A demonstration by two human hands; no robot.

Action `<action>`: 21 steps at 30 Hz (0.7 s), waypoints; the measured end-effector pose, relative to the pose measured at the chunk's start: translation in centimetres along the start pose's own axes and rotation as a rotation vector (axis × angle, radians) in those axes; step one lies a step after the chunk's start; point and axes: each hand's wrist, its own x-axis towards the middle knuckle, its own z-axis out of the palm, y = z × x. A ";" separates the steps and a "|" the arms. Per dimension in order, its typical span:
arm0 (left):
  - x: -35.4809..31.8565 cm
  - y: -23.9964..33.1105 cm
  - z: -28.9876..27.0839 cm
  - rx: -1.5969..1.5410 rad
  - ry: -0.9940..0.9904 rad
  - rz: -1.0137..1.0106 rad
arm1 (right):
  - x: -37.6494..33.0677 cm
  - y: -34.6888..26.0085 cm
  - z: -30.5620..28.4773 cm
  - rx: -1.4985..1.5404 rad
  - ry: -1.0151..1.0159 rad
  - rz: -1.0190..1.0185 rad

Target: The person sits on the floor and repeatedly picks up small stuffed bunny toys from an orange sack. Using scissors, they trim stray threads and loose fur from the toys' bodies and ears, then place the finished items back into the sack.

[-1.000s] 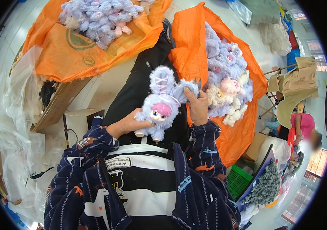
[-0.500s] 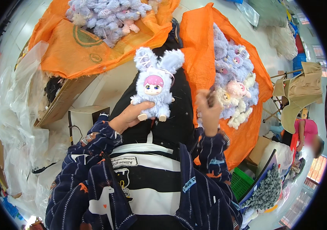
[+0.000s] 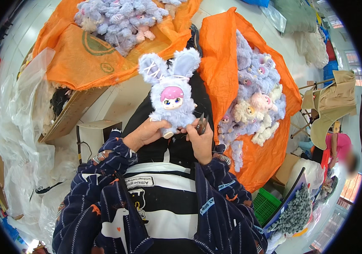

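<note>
I hold a pale lilac plush bunny doll (image 3: 171,95) upright over my lap, its pink-haired face toward me and both long ears up. My left hand (image 3: 146,133) grips it from below at its feet. My right hand (image 3: 201,142) is at the doll's lower right side and holds small dark snips (image 3: 202,123), their tips close to the doll's leg. My dark patterned sleeves come in from the lower edge.
An orange sack (image 3: 249,84) on my right holds several lilac and cream plush dolls (image 3: 253,101). Another orange sheet (image 3: 83,55) ahead carries a pile of lilac dolls (image 3: 117,19). Clear plastic bags (image 3: 20,139) and a cardboard box (image 3: 68,114) lie left. A person in pink (image 3: 338,146) stands far right.
The doll has gone from tilted to upright and facing me. My right hand came back from the right with the snips and now meets the doll's lower side.
</note>
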 end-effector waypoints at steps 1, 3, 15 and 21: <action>-0.1 0.5 0.8 0.061 0.024 0.044 | -0.1 0.2 -0.1 -0.068 0.013 -0.102; -0.2 1.0 1.3 0.225 0.108 0.134 | -0.2 -0.2 -0.2 -0.194 0.060 -0.263; 1.1 2.4 2.7 -0.211 0.304 0.351 | 0.1 0.2 -0.3 -0.485 -0.218 -0.551; 1.6 2.7 1.9 -0.310 0.193 0.362 | -0.8 -2.3 0.9 0.300 -0.233 0.208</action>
